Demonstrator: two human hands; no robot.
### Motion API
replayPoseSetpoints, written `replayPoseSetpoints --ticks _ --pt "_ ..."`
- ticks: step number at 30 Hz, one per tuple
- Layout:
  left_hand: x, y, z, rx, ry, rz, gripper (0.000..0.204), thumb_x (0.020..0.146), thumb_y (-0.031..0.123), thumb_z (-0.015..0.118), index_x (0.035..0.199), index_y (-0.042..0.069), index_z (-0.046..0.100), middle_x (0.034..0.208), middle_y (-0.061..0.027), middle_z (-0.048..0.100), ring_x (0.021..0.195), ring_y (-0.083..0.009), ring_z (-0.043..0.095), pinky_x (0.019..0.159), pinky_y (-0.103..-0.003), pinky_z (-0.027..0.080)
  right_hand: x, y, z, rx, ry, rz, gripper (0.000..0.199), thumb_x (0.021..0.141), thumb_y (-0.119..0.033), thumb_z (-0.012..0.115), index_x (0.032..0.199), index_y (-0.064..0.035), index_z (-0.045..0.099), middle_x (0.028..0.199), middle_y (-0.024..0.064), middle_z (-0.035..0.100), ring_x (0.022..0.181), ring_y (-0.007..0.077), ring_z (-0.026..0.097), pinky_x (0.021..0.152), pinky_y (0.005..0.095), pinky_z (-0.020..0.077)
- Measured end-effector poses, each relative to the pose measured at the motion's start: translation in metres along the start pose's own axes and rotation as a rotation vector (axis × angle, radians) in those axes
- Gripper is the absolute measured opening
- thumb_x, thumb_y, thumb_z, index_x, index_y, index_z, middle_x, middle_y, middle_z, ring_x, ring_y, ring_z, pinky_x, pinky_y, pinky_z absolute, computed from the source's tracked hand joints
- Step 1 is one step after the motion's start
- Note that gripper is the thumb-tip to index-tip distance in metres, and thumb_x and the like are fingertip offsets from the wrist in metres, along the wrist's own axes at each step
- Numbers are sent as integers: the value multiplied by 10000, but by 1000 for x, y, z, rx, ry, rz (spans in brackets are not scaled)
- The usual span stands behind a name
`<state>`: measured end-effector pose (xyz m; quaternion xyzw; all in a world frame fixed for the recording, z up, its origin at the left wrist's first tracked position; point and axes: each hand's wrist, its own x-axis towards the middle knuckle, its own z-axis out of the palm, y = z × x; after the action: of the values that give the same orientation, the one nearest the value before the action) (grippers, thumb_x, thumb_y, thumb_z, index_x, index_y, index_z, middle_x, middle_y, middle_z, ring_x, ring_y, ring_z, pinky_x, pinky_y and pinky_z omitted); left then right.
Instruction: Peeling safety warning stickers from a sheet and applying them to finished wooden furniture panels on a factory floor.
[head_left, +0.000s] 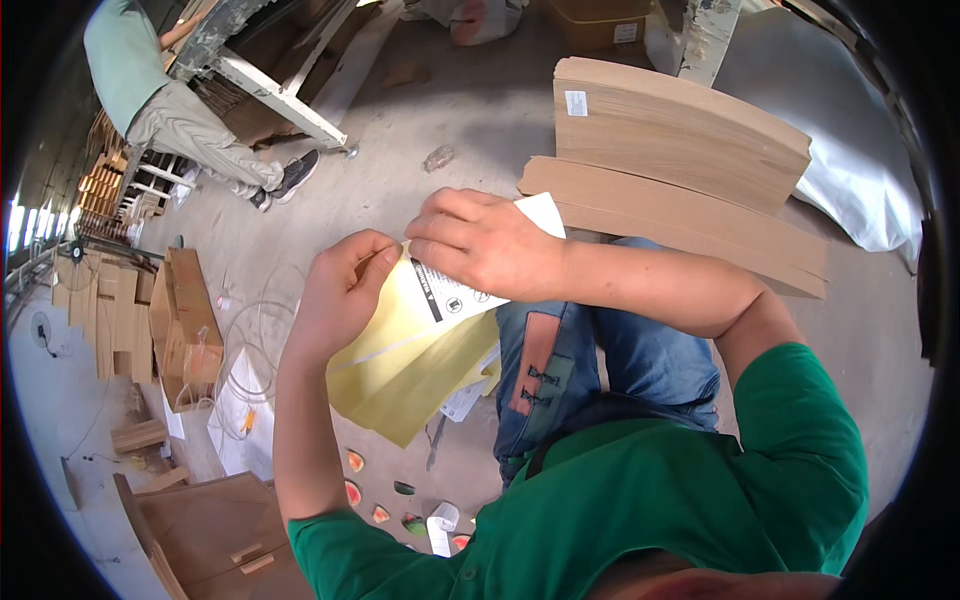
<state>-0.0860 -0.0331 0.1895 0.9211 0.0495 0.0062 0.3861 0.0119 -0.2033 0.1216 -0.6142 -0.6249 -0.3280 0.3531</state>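
My left hand (345,290) is closed in a pinch at the upper left edge of a yellow backing sheet (385,385). My right hand (487,243) is closed over a white printed label (545,213) with a black band and small round symbols. The label lies against the yellow sheet, and my fingers hide their upper edge. Whether the label is still stuck to the sheet there, I cannot tell. Below my hands the yellow sheet hangs in loose folds beside my knee. Some white paper (465,400) shows behind its lower right edge.
Flat boards (680,130) lie at the right, near a silvery cover (850,130). A person (180,110) stands by a metal-framed bench (280,95) at the far left. Cardboard boxes (185,325) stand at left. Watermelon pieces (353,492) litter the floor.
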Motion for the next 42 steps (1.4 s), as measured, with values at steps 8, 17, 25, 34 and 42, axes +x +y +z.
replayPoseSetpoints --ticks 8,17,25,34,42 --pt "32 -46 -17 623 131 318 43 786 57 565 796 20 583 746 -155 600 643 -318 571 579 -388 442 0 -22 -3 89 16 -103 235 626 -128 566 820 5 562 923 118 572 871 265 530 810 403 440" --pt "120 -84 -47 967 376 -48 198 721 265 678 787 82 639 756 -121 618 742 -302 603 613 -423 469 -100 186 -56 58 -250 877 208 708 -33 613 910 -43 568 793 114 623 758 248 612 685 354 485" --pt "272 -104 62 1562 -113 597 109 676 93 564 719 106 663 867 -60 600 913 -211 553 771 -353 420 -193 289 -44 -280 -630 910 160 732 -15 548 878 -72 582 805 110 641 798 304 605 652 400 469" --pt "344 -68 231 1198 -449 1068 192 694 109 565 825 73 700 1305 -40 458 1196 -178 410 930 -298 361 -206 307 -23 -534 -710 669 155 720 -58 598 869 -72 559 836 84 631 804 265 616 680 364 507" --pt "364 -50 286 1631 -678 1152 248 770 164 583 990 188 696 1506 53 90 1369 -132 127 1101 -292 169 -213 299 -24 -619 -691 492 198 700 -115 624 884 -104 550 814 23 604 846 198 592 651 320 510"
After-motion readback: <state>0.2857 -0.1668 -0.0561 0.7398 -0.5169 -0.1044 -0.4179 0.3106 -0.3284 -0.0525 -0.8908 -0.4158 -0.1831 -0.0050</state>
